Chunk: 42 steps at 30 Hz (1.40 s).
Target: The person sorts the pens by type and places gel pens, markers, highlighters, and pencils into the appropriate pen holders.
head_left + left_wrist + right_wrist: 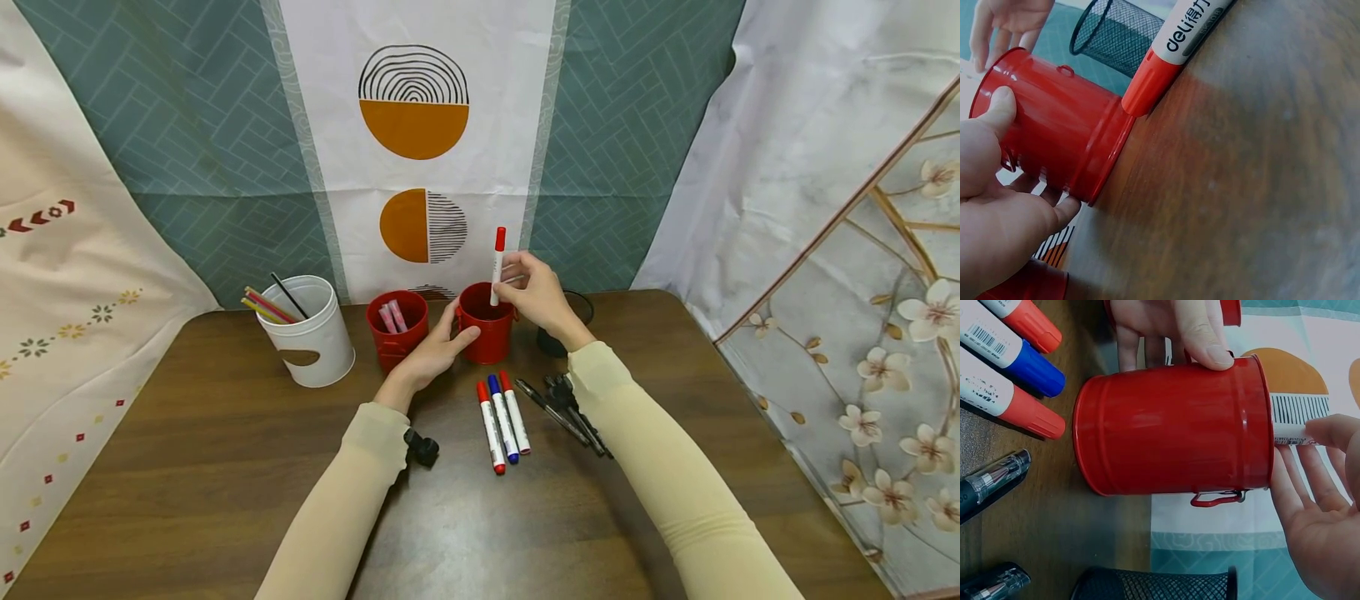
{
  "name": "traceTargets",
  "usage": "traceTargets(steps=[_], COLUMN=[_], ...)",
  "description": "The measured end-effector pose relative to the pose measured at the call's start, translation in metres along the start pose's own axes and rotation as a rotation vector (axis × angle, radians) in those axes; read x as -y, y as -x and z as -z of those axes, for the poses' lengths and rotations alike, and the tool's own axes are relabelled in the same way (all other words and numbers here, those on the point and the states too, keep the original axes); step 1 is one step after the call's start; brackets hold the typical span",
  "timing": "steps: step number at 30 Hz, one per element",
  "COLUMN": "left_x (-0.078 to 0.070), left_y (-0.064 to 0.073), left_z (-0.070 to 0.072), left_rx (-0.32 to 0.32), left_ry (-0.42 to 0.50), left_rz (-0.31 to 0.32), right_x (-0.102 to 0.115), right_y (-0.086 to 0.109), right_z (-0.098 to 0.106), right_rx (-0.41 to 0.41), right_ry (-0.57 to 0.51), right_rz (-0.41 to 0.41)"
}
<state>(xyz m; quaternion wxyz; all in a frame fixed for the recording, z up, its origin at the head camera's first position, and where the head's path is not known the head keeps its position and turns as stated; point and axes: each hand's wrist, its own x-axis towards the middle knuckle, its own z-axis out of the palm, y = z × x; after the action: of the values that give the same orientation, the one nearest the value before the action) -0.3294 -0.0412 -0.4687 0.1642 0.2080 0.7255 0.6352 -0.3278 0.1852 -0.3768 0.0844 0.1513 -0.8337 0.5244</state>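
My left hand (431, 357) holds a small red metal bucket (486, 337) by its left side, thumb toward me and fingers behind, as the left wrist view shows. The bucket stands upright on the table. My right hand (543, 300) pinches a white whiteboard marker (497, 265) with a red cap, cap end up. The marker is upright over the bucket's mouth, its lower end inside the rim in the right wrist view (1289, 433). In front of the bucket lie two red-capped markers (491, 429) (516, 417) and a blue-capped marker (503, 419).
Several black pens (558, 408) lie right of the markers, partly under my right forearm. A black mesh pen holder (1147, 586) stands right of the bucket. Leftward are another red bucket (397, 346) with pink-and-white sticks and a white bucket (330, 337) with pencils. A patterned curtain hangs behind.
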Motion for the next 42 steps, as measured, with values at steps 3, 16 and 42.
traceTargets(steps=[3, 16, 42], left_x=[0.0, 0.001, -0.001], left_y=[0.0, -0.001, 0.002], left_z=[0.0, 0.001, 0.0], left_rx=[0.002, 0.007, 0.017], left_ry=[0.005, 0.017, 0.015], left_rz=[-0.003, -0.014, -0.022], right_x=[-0.001, -0.004, 0.034], right_y=[-0.001, -0.002, 0.088], right_z=[-0.001, -0.004, 0.006], right_rx=[-0.003, 0.0, 0.006], right_ry=[0.002, 0.019, 0.224], right_rz=[0.005, 0.003, 0.099])
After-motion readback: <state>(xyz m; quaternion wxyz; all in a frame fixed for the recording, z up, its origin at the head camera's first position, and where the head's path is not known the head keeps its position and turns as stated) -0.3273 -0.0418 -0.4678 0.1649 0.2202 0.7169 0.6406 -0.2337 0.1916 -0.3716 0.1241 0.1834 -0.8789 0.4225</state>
